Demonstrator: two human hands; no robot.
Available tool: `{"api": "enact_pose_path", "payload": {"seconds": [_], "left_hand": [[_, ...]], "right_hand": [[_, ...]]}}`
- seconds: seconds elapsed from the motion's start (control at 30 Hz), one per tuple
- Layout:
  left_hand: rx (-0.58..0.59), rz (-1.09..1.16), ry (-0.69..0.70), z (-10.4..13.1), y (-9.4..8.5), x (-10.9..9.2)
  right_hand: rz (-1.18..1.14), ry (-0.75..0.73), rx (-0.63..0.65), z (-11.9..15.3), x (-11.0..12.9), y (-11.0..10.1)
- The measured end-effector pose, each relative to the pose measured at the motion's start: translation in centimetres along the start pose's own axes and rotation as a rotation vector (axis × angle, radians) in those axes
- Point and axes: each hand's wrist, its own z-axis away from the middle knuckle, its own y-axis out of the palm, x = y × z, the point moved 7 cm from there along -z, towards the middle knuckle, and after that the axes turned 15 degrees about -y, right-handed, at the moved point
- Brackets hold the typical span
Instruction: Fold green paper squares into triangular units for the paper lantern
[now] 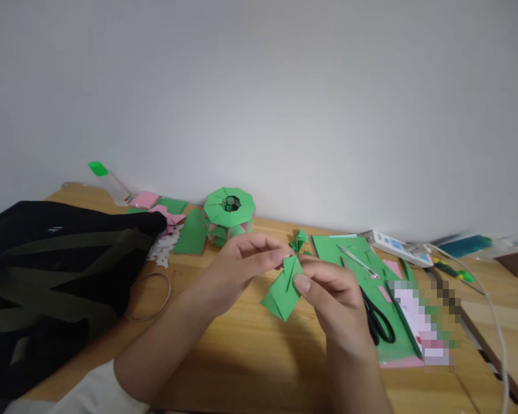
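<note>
Above the wooden table (259,351), a folded piece of green paper (282,293) is held between my two hands. My left hand (252,261) pinches its upper tip with thumb and forefinger. On its right edge the thumb of my right hand (334,290) presses, the fingers curled behind. The paper has creased flaps and its pointed lower end hangs free. Behind my hands stands a round model of green and pink folded paper (229,213) with a hole in its top. A small green folded piece (300,240) lies just beyond my right hand.
A black bag (60,276) covers the left side, near pink folded pieces (168,217) and a green paper stack (190,233). At right, black-handled scissors (384,322) and a pen (357,260) lie on green sheets (328,247). A power strip (399,247) trails a white cable (496,322).
</note>
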Motion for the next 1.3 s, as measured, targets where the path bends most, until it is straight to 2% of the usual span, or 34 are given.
{"api": "enact_pose_path", "payload": {"seconds": [0.1, 0.27, 0.4, 0.5, 0.67, 0.93, 1.13, 1.3], "left_hand": [[0.018, -0.025, 0.037, 0.1, 0.0, 0.0], [-0.057, -0.126, 0.070, 0.4, -0.2, -0.4], [-0.153, -0.373, 0.136, 0.7, -0.1, -1.5], [-0.158, -0.558, 0.165, 0.9, 0.2, -2.2], [-0.146, -0.684, 0.116, 1.1, 0.1, -2.2], [-0.106, -0.649, 0.115, 1.2, 0.3, -2.0], [-0.079, -0.513, 0.091, 0.7, 1.0, -1.4], [0.002, -0.355, 0.022, 0.3, 1.2, -0.5]], "right_hand": [[0.042, -0.018, 0.002, -0.2, 0.3, 0.1], [0.127, -0.050, 0.002, -0.5, 0.6, 0.1], [0.258, -0.103, 0.019, -0.8, 1.0, 0.0], [0.347, -0.144, 0.080, -1.1, 1.2, 0.0], [0.396, -0.197, 0.188, -1.4, 1.3, 0.2], [0.338, -0.198, 0.261, -1.2, 1.6, 0.3], [0.224, -0.193, 0.212, -1.4, 1.4, -0.4], [0.070, -0.129, 0.194, -1.5, 1.1, -0.7]]}}
